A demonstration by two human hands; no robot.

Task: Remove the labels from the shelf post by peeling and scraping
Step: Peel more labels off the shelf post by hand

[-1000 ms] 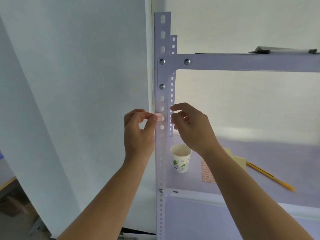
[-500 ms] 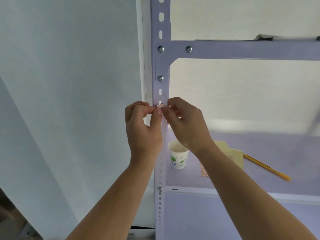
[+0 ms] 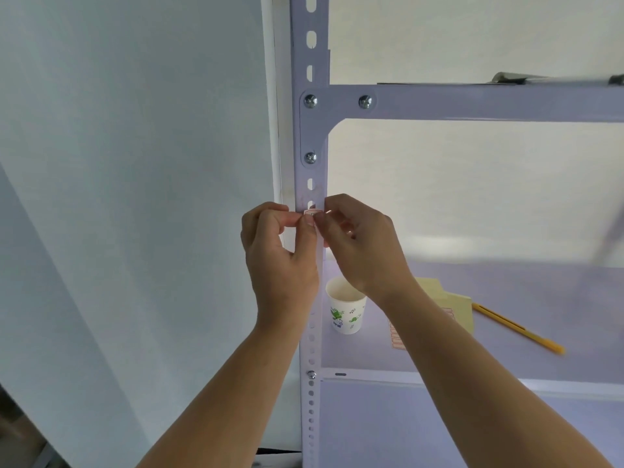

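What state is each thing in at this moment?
Label: on the post, pinched by both hands.
Post: upright, bolted.
Left hand: fingertips on label.
Right hand: fingertips on label.
Cup: upright, open, contents not visible.
Pen: lying flat on shelf.

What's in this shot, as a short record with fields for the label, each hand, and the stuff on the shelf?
label: small red-printed label on the shelf post, below the bolted bracket
left hand: left hand, fingers pinched at the label's left edge
right hand: right hand, fingers at its right edge
shelf items: paper cup, yellow pen, label sheet
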